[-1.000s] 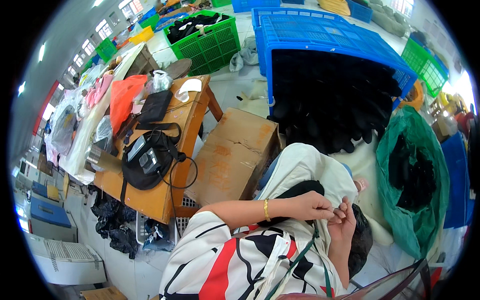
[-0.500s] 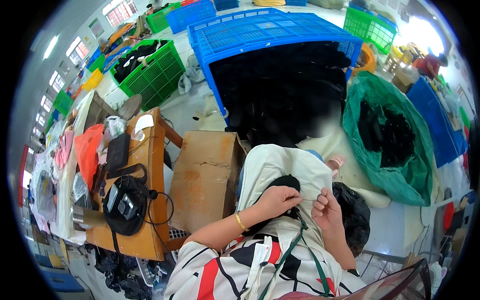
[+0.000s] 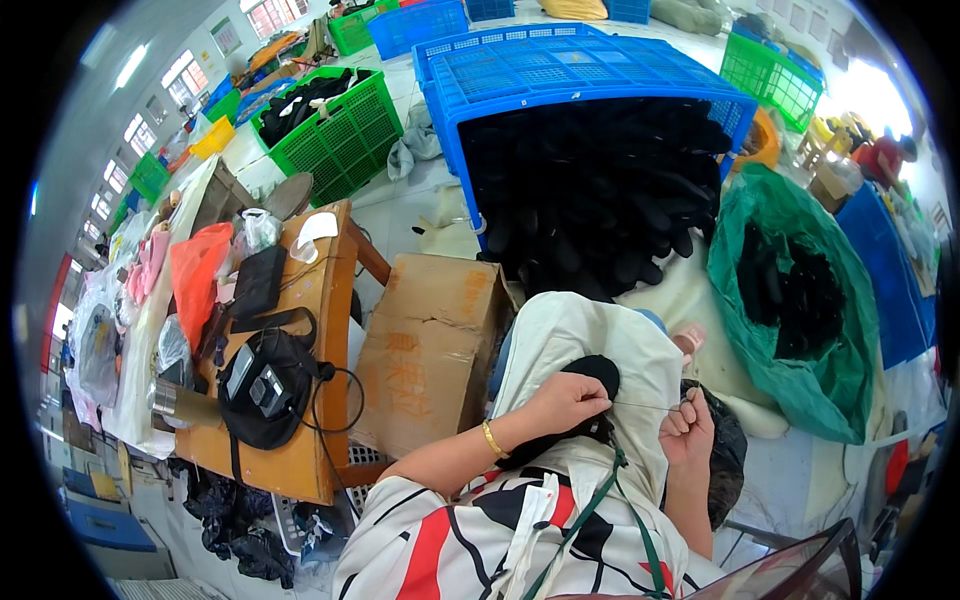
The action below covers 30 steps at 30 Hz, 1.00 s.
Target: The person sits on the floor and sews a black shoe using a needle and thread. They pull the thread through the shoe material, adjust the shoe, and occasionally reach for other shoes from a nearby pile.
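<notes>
A thin dark thread [image 3: 645,406] runs taut between my two hands above my lap. My left hand [image 3: 568,402] is pinched at one end of it, over a black, sock-like fabric piece [image 3: 601,370] with a rounded end. The hand and wrist cover part of that piece. My right hand [image 3: 686,428] has its fingers curled, and the thread meets its fingertips; whether a needle is there is too small to tell. Beneath lies a cream cloth [image 3: 640,350] spread across my lap. A dark green cord [image 3: 590,505] hangs down my front.
A tipped blue crate [image 3: 590,75] full of black pieces lies ahead. To the right, a green sack [image 3: 730,240] holds more, near a black plastic bag [image 3: 728,475]. On my left stand a cardboard box [image 3: 430,345] and a wooden table [image 3: 300,460] bearing a black bag [image 3: 262,400].
My right hand has moved right, away from my left, and the thread between them is longer. The whole view has shifted slightly rightward across the picture.
</notes>
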Available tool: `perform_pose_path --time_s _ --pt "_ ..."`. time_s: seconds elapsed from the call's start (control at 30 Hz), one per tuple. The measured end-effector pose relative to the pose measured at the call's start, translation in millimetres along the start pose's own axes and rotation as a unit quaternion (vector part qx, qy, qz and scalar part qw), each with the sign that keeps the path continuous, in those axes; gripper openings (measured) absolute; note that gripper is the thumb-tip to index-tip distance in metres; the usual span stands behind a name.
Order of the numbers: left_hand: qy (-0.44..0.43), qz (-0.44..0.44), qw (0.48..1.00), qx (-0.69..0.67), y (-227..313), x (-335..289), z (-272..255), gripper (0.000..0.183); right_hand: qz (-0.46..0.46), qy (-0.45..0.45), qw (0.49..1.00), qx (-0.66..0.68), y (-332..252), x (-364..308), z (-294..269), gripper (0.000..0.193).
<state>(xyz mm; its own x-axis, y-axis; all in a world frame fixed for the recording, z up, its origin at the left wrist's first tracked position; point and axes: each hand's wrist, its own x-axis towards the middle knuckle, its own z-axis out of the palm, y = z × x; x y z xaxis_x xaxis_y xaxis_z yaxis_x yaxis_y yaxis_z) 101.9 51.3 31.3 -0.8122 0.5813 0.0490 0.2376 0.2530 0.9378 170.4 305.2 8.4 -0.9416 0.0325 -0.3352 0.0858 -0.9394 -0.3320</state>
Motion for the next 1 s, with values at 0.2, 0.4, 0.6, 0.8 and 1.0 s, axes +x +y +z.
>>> perform_pose_path --time_s 0.2,0.4,0.6,0.8,1.0 --pt "0.023 0.075 0.991 0.113 -14.3 9.6 3.3 0.015 0.010 0.007 0.999 -0.038 -13.3 5.2 -16.6 0.016" --pt "0.038 0.018 0.978 0.203 -19.4 1.1 7.5 0.019 -0.278 -0.038 0.957 -0.075 -90.6 -9.3 3.8 0.012" --pt "0.006 -0.015 0.974 0.226 -13.1 4.8 13.5 0.023 -0.330 0.010 0.938 -0.110 -115.9 -24.0 -11.5 0.013" --pt "-0.022 -0.006 0.944 0.329 -11.5 -4.6 13.7 0.033 -0.285 0.033 0.955 -0.076 -91.2 -17.6 -23.5 0.007" --pt "-0.003 -0.072 0.930 0.360 -15.8 -9.2 17.4 0.035 -0.257 0.047 0.960 -0.096 -82.9 -4.5 -25.6 0.005"
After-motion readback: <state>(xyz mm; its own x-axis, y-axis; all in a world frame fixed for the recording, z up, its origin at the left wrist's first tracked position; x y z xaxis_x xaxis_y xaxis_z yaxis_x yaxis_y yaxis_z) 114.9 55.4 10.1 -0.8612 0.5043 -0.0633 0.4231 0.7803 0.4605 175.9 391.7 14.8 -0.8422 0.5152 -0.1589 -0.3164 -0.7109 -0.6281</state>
